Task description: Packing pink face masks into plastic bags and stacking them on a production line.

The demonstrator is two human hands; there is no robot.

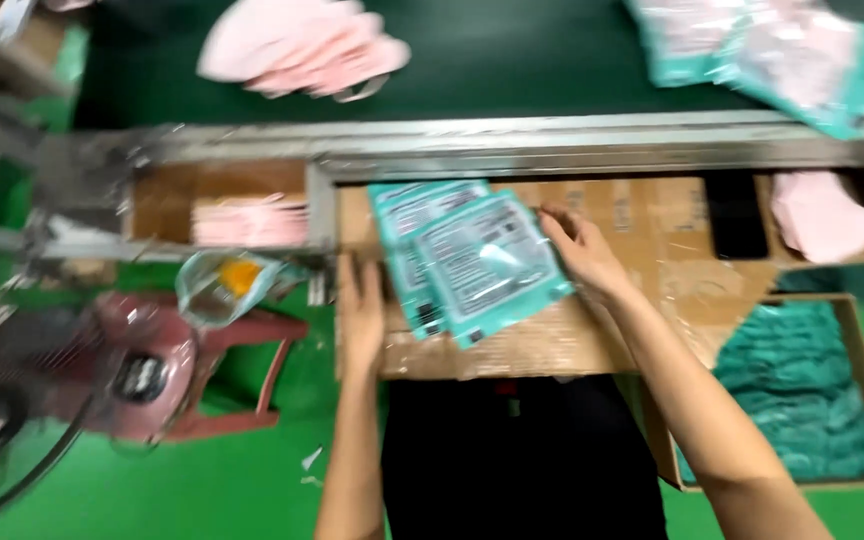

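A small stack of flat teal-edged clear packets [472,262] lies on a cardboard work surface [652,260] in front of me. My left hand [360,315] rests flat on the cardboard just left of the packets, fingers together and pointing away. On the other side, my right hand [582,250] has its fingers spread and its fingertips on the right edge of the top packet. Neither hand grips anything. The picture is blurred by motion.
A green conveyor belt [512,60] runs beyond a metal rail [552,140], carrying pink masks [302,45] and more teal packets [772,45]. A cardboard box of teal packets [802,390] stands at right. Pink masks [250,222] fill a box at left; a red stool [202,370] stands below.
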